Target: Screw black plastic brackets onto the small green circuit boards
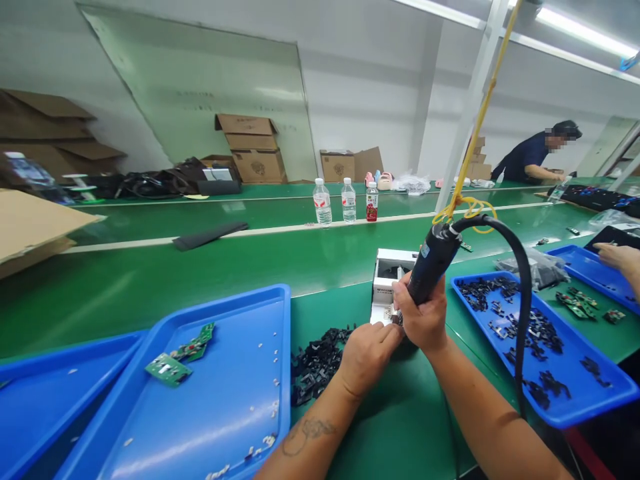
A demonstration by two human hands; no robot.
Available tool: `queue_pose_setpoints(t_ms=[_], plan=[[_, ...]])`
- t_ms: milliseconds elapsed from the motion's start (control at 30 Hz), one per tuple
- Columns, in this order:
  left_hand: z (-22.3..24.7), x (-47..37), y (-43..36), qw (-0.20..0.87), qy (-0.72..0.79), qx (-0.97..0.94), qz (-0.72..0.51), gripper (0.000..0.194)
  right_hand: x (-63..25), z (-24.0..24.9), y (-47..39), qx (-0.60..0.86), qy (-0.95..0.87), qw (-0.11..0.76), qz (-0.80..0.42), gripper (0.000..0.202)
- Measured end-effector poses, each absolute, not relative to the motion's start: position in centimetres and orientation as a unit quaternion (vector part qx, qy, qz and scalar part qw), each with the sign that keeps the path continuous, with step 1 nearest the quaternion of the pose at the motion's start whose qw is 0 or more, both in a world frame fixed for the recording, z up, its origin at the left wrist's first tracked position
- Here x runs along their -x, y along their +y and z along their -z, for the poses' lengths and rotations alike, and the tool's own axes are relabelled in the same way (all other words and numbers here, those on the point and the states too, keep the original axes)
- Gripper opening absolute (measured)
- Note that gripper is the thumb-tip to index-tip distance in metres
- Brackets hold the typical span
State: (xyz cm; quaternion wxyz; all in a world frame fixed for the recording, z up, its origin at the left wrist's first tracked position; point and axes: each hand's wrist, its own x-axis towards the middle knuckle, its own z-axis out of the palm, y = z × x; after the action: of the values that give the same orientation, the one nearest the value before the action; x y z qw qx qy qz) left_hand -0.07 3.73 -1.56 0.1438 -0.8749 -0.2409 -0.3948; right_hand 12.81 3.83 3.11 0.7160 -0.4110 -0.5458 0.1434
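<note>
My right hand (pixel 425 317) is wrapped round a black electric screwdriver (pixel 431 263), which hangs tilted from a yellow cord and has a thick black cable. Its tip is hidden behind my fingers. Close beside it, my left hand (pixel 370 350) is closed, fingertips pressed together at the front of a white box-like fixture (pixel 383 293). What those fingers hold is hidden. A pile of small black plastic parts (pixel 320 363) lies on the green bench to the left of my left hand.
At left, a blue tray (pixel 225 400) carries green circuit boards (pixel 175 363) and small white bits. Another blue tray (pixel 585 360) at right holds black parts. Bottles (pixel 323 202) stand behind. A co-worker's hand (pixel 620 260) reaches in at right; another person (pixel 535 157) works farther back.
</note>
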Motion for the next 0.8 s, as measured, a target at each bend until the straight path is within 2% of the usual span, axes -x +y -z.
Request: queue_pose_setpoints(t_ms=[100, 200, 300, 367, 433, 500, 567, 667, 800], plan=[[1.2, 0.5, 4.3, 0.117, -0.219, 0.902, 0.354, 0.032, -12.8, -3.2, 3.9, 0.418, -0.523, 0.72, -0.182, 0.035], [1.1, 1.5, 4.0, 0.017, -0.255, 0.91, 0.327, 0.028, -12.9, -3.3, 4.0, 0.418, -0.523, 0.72, -0.184, 0.033], [-0.2, 2.8, 3.5, -0.128, -0.373, 0.827, 0.4, 0.011, -12.9, -3.6, 4.0, 0.412, -0.519, 0.725, -0.187, 0.03], [-2.1, 3.2, 3.8, -0.182, -0.474, 0.712, 0.485, 0.015, -12.8, -3.7, 4.0, 0.402, -0.519, 0.728, -0.199, 0.029], [-4.3, 2.8, 4.8, -0.204, -0.531, 0.622, 0.538, 0.024, -12.8, -3.7, 3.9, 0.399, -0.52, 0.727, -0.205, 0.028], [-6.2, 1.5, 6.3, -0.241, -0.524, 0.61, 0.544, 0.024, -12.8, -3.7, 3.8, 0.4, -0.522, 0.728, -0.194, 0.028], [-7.3, -0.2, 7.9, -0.28, -0.502, 0.637, 0.513, 0.018, -12.9, -3.7, 3.8, 0.398, -0.527, 0.729, -0.177, 0.029], [-7.8, -2.2, 9.4, -0.27, -0.523, 0.679, 0.439, 0.009, -13.0, -3.6, 3.8, 0.387, -0.535, 0.734, -0.159, 0.03], [-7.9, -2.1, 8.8, -0.259, -0.509, 0.695, 0.436, 0.022, -13.0, -3.4, 3.8, 0.389, -0.531, 0.737, -0.15, 0.03]])
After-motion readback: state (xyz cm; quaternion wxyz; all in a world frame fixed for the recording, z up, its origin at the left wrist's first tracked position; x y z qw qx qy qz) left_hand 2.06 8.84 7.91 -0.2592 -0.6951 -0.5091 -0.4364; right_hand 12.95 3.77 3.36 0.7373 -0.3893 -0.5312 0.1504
